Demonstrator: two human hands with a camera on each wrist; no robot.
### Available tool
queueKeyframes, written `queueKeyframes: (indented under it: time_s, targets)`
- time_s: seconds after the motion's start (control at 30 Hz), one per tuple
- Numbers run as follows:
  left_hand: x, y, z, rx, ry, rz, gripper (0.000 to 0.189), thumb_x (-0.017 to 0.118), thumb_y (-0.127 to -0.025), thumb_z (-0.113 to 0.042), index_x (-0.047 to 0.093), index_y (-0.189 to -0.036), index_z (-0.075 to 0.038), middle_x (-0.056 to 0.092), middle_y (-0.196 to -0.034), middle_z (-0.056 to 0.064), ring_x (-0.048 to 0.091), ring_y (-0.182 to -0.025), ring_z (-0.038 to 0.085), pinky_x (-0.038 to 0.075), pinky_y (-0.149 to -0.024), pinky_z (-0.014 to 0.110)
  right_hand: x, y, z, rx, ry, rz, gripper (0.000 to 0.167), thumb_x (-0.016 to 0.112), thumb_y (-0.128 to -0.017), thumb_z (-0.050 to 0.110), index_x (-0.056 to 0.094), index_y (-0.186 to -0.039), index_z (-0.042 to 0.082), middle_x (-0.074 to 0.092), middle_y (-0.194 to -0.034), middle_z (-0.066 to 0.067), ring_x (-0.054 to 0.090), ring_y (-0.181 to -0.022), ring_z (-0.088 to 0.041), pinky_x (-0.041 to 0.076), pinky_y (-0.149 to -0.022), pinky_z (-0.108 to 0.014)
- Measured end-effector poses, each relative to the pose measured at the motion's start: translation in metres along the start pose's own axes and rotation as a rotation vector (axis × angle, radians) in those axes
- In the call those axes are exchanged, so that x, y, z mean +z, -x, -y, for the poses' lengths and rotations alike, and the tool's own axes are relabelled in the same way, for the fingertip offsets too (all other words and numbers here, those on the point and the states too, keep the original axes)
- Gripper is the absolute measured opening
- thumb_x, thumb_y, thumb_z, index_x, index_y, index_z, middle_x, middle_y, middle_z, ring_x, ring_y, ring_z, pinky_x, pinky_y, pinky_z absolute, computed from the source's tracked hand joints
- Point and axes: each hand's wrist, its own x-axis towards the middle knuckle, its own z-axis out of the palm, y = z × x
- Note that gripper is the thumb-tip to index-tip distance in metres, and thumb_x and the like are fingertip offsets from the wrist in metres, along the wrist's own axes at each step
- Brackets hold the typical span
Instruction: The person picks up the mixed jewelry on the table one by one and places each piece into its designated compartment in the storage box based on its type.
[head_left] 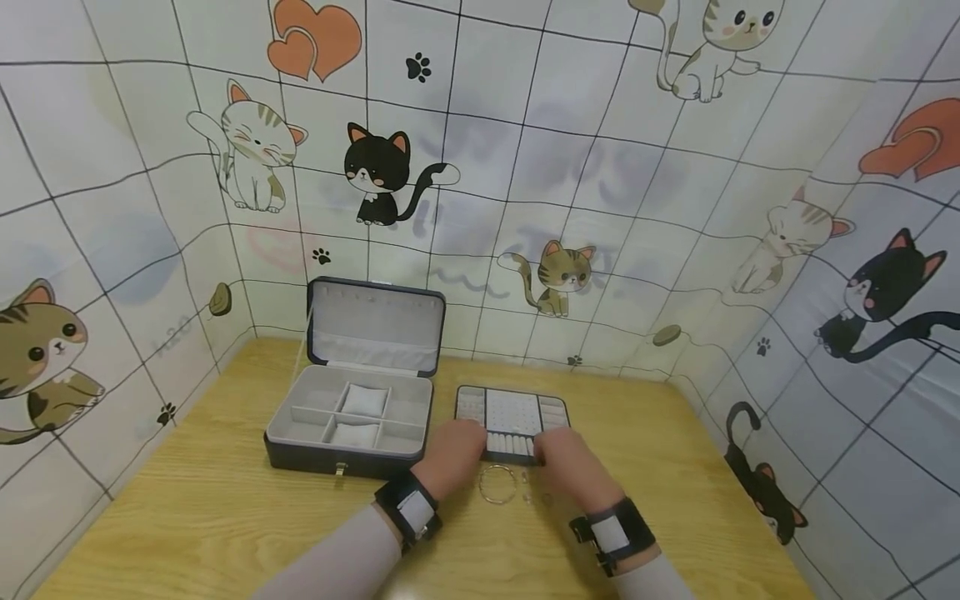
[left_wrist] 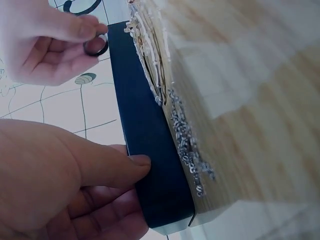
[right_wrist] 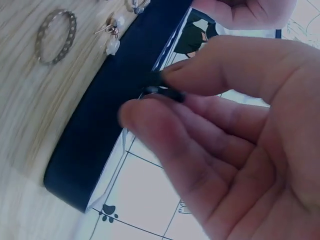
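A dark jewelry tray [head_left: 513,457] with ring rolls and pale compartments lies between both hands in the head view. My left hand [head_left: 455,450] holds its near left corner. In the left wrist view the thumb [left_wrist: 140,162] presses the dark outer wall, with the fingers curled by the tray's end. My right hand [head_left: 573,467], at the near right corner, pinches a small black ring [left_wrist: 104,48] between thumb and fingertips. In the right wrist view the ring [right_wrist: 167,93] appears close above the tray's edge, partly hidden by the fingers.
An open dark jewelry box [head_left: 307,458] with two pale cushions stands left of the tray. Before the tray lie bangles [head_left: 497,502], a silver chain [left_wrist: 181,132], earrings [right_wrist: 113,45] and a chain-link ring [right_wrist: 41,37]. Cat-printed sheeting [head_left: 487,150] walls the wooden table [head_left: 187,500].
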Motion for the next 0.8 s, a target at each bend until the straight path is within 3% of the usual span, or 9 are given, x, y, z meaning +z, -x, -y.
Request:
queueKeyframes:
  time_s: [0.23,0.43,0.8]
  targets:
    - [0.002,-0.001,0.0,-0.009,-0.008,0.004,0.015,0.073,-0.09,-0.008,0.071,-0.078,-0.016,0.068,-0.073,-0.001,0.062,-0.064,0.016,0.051,-0.056,0.033,0.005,-0.009,0.007,-0.039,-0.086,-0.106,0.008,0.079,-0.084,0.01,0.072,-0.083,0.015,0.062,-0.071,0.008,0.052,-0.065,-0.008,0.045,-0.059,-0.025]
    - [0.001,-0.001,0.002,-0.01,0.013,-0.005,0.014,0.072,-0.09,-0.009,0.069,-0.079,-0.015,0.068,-0.075,0.0,0.062,-0.065,0.016,0.051,-0.056,0.032,0.018,-0.023,0.008,-0.026,-0.171,-0.198,0.004,0.079,-0.087,0.016,0.075,-0.088,0.018,0.071,-0.078,0.007,0.059,-0.071,-0.006,0.053,-0.065,-0.026]
    - [0.005,-0.001,0.002,-0.031,0.023,0.006,0.015,0.071,-0.093,-0.011,0.07,-0.079,-0.016,0.069,-0.076,0.0,0.064,-0.066,0.017,0.053,-0.057,0.033,0.031,-0.032,0.007,0.004,-0.278,-0.227,0.007,0.079,-0.089,0.016,0.079,-0.096,0.019,0.081,-0.094,0.001,0.071,-0.085,-0.008,0.061,-0.08,-0.034]
